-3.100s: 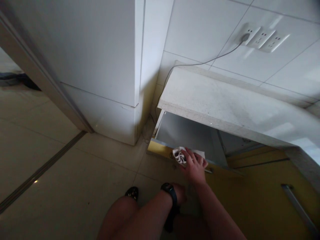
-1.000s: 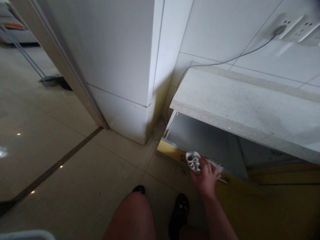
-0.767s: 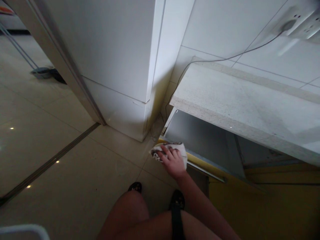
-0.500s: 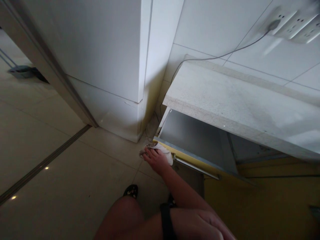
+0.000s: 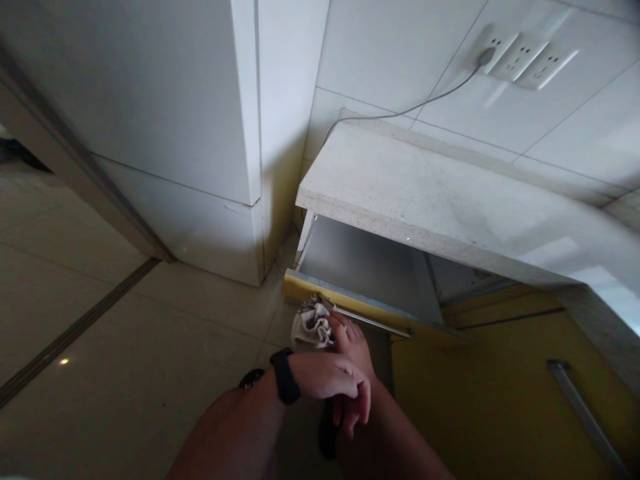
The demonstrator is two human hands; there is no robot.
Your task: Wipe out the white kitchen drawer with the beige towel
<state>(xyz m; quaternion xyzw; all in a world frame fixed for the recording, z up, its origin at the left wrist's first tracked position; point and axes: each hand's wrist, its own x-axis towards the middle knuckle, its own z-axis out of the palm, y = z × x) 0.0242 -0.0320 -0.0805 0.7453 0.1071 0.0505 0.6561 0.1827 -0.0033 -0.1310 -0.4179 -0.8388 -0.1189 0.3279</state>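
My right hand (image 5: 351, 339) grips a crumpled white cloth (image 5: 311, 323) with dark marks and presses it against the yellow front of an open drawer (image 5: 320, 297), just below its metal handle bar (image 5: 373, 323). My left hand (image 5: 333, 379), with a black watch on the wrist, rests across my right forearm, fingers loosely curled and hanging down, holding nothing. The drawer's grey inside (image 5: 365, 267) shows under the pale stone countertop (image 5: 440, 200).
A white tiled pillar (image 5: 200, 133) stands left of the drawer. A wall socket strip (image 5: 525, 57) with a grey cable runs down behind the countertop. Yellow cabinet doors (image 5: 500, 387) with a long handle fill the right. Beige floor tiles and a door track lie left.
My right hand slid the cloth from the drawer's top edge leftwards to its corner, then down onto the yellow front. My left hand came to rest over my right forearm.
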